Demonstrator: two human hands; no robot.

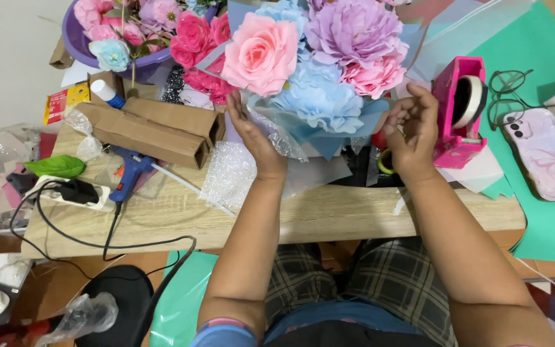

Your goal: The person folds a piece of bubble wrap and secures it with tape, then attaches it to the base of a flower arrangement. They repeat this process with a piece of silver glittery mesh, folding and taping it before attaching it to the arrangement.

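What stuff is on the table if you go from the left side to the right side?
Green leaf → blue glue gun → bubble wrap → left hand → right hand → pink tape dispenser → glasses → phone.

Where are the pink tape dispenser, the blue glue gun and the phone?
pink tape dispenser (448,109): head view, on its pink side wall.
blue glue gun (130,172): head view, on its blue body.
phone (544,151): head view, middle of its patterned back.

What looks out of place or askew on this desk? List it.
Nothing is spilled or broken. The blue hot glue gun lies tipped on its side, its clear glue stick jutting across the wooden tabletop. Black-framed glasses lie loose on green paper.
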